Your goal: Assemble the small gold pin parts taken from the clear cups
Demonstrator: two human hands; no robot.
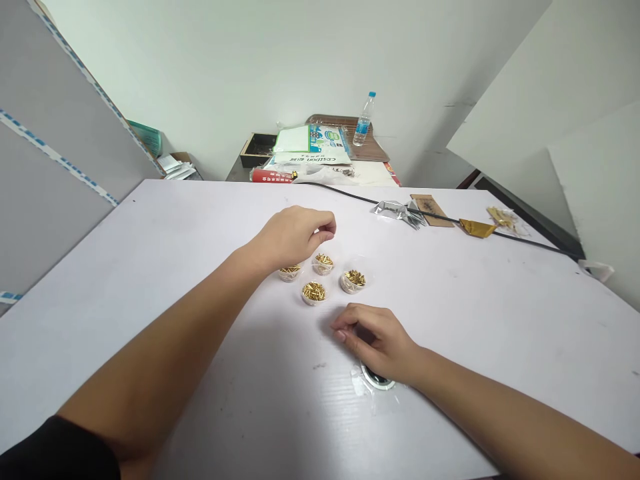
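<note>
Although the left hand (297, 233) hangs over part of the group, four cups can be counted near the middle of the frame, each with a heap of brass-coloured pieces (314, 291). From left to right, the leftmost cup (290, 277) is partly hidden by that hand's wrist, the front cup (314, 303) stands nearest the lower edge, the back cup (323, 271) sits just below the hand, and the right-hand cup (353, 289) stands slightly apart. All four are already stocked; how much handling is left does not show. Above centre, the left hand is bent into a near pinch, thumb close to forefinger; whether they meet, or grip a small piece, I cannot tell. Lower and further right, the right hand (383, 337) is loosely curled, thumb tip close to the fingers, with no held piece visible; contact between the tips is unclear. It covers the upper part of a dark disc (379, 381) with a pale rim on the white table (500, 333).
</note>
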